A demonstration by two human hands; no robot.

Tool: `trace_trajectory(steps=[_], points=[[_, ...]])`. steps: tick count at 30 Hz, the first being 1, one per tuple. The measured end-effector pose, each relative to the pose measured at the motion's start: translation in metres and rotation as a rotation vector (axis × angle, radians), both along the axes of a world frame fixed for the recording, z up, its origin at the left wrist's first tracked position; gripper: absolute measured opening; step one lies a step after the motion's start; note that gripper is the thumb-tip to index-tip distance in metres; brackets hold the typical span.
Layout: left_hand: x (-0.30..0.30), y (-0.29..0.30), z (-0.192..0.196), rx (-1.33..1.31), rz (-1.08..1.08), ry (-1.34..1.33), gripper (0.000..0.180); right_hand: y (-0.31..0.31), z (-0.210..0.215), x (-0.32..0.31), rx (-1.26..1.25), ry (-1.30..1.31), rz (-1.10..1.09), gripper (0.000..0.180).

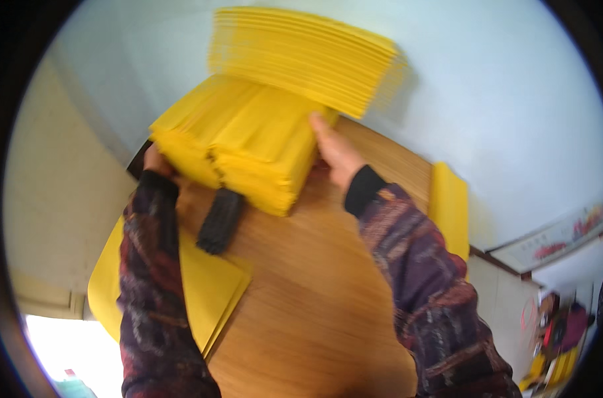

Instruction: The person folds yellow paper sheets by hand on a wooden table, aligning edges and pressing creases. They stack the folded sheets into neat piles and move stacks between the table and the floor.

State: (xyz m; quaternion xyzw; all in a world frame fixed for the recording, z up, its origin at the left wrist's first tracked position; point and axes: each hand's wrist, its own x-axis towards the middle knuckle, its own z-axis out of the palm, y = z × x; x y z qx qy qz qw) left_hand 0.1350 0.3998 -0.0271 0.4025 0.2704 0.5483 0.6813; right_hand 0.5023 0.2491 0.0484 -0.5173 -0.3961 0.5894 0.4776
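Observation:
A thick stack of yellow folded sheets [248, 126], perhaps paper, sits at the far side of the wooden table, its near edges layered and uneven. My left hand [157, 161] grips its left side, with most fingers hidden behind the edge. Against the right side presses my right hand [336, 151], thumb pointing up along the stack and the other fingers partly hidden and blurred. A dark ribbed bundle [220, 221] lies right before the stack, and a dark strand runs from it up the front.
Behind, more yellow sheets [301, 53] lean in a row against the pale wall. Large flat yellow sheets [212, 292] lie at the left of the table [314, 298], partly under my left forearm. Another yellow pile [449, 205] stands at the right edge. A framed picture [553, 242] is beyond.

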Motion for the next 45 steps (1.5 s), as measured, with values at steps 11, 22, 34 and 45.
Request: trace_trajectory(steps=[11, 22, 34, 45], points=[[-0.033, -0.024, -0.023, 0.284, 0.668, 1.565, 0.019, -0.193, -0.053, 0.05, 0.111, -0.287, 0.145, 0.029], [0.128, -0.206, 0.047, 0.32, 0.16, 1.956, 0.063, -0.338, -0.064, 0.053, 0.246, -0.572, -0.081, 0.022], [0.196, -0.298, 0.055, 0.944, -0.287, 1.731, 0.055, -0.334, -0.068, 0.043, 0.585, -0.838, -0.169, 0.02], [0.18, -0.441, 0.037, 0.861, 0.256, 1.34, 0.026, -0.332, -0.074, 0.044, 0.643, -0.861, -0.162, 0.016]])
